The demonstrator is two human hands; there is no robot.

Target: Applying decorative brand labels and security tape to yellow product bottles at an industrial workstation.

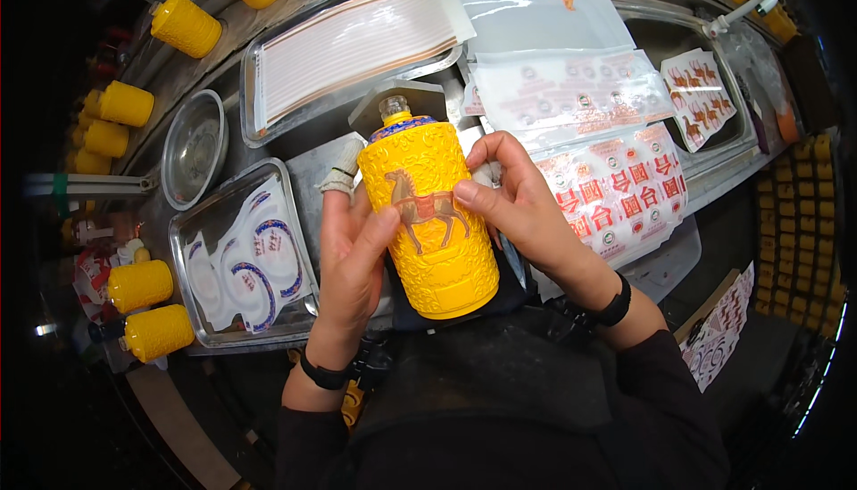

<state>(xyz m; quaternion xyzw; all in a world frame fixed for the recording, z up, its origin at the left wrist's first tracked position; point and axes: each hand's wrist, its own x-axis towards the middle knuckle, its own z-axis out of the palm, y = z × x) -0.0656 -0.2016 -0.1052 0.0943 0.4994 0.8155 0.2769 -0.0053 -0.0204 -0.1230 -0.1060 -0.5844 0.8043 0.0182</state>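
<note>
Between my hands is a yellow embossed bottle (433, 276), tilted a little, with a blue patterned shoulder and a clear glass neck at its top. A brown horse decal (420, 207) with a reddish saddle lies across its front. My left hand (353, 245) grips the bottle's left side, thumb beside the horse's chest; a whitish wrap covers one fingertip. My right hand (518, 195) closes on the right side, its thumb pressing near the horse's rump. The fingers behind the bottle are hidden.
Left stand a metal tray of blue-banded decals (308, 303) and a round metal bowl (220, 146). A striped sheet (348, 48) lies in a tray behind. Red-printed decal sheets (616, 195) and a horse-decal sheet (699, 97) lie right. Several yellow bottles (186, 26) line the far left.
</note>
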